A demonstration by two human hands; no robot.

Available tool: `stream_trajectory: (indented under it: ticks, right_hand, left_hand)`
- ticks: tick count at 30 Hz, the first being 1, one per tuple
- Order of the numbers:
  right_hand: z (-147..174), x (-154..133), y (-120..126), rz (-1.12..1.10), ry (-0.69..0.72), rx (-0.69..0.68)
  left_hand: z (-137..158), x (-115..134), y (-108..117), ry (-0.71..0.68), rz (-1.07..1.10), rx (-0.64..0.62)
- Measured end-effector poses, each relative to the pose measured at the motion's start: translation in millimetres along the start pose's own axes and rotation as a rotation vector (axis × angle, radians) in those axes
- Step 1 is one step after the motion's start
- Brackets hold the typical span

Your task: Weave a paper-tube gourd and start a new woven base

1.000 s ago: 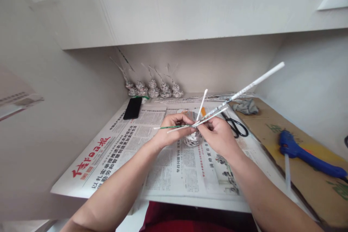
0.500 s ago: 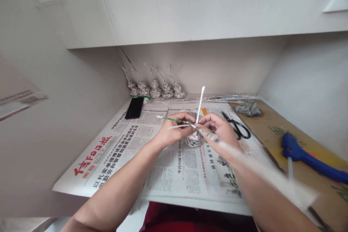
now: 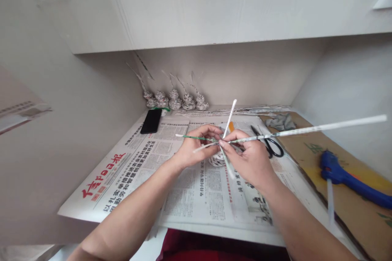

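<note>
Between my hands is a small woven paper piece [image 3: 216, 160], rounded and made of rolled newspaper strips, partly hidden by my fingers. My left hand [image 3: 199, 142] is closed around its left side. A green-and-white rolled strip [image 3: 196, 137] sticks out left past that hand, and a shorter pale strip lies just below it. My right hand [image 3: 248, 153] pinches a long rolled paper strip [image 3: 294, 132] at the top of the piece; the strip runs far to the right. One white strip [image 3: 230, 117] points up, another slants down toward me.
Several woven paper gourds [image 3: 175, 100] stand along the back wall. Near them lie a black phone [image 3: 151, 121] and a bundle of paper strips [image 3: 241, 110]. To the right are black scissors [image 3: 273, 147], a crumpled grey cloth [image 3: 281, 122] and a blue glue gun [image 3: 339, 173] on cardboard. Newspaper [image 3: 143, 175] covers the table.
The long strip has swung from pointing down toward me to pointing right. My right hand has turned with it, and a short strip now slants down in front of the woven piece.
</note>
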State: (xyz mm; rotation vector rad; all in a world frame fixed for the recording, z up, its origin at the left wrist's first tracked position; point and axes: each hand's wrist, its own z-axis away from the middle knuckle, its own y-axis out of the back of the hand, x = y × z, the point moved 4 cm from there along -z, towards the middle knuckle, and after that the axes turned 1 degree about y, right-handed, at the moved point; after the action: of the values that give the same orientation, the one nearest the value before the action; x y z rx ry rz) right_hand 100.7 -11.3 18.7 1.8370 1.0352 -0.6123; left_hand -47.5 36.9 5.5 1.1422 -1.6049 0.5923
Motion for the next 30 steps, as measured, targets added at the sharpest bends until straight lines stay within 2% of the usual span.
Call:
stream_trajectory:
  ticks: [10,18,23,30]
  right_hand:
    - [-2.8,17.1,-4.1,-0.035,-0.129,-0.024]
    - [-7.3,26.4,-8.7,-0.362,-0.227,-0.046]
    - [-11.4,31.7,-9.8,-0.386,-0.267,-0.067]
    - [-11.3,28.2,-11.1,-0.56,-0.32,-0.15]
  left_hand:
    - [0.2,-0.5,3.4,0.05,-0.118,0.044]
    - [1.7,-6.1,0.7,0.037,-0.021,0.072]
    - [2.1,-6.8,-0.8,0.014,0.012,0.056]
    - [1.8,-6.0,-1.2,0.013,-0.015,0.022]
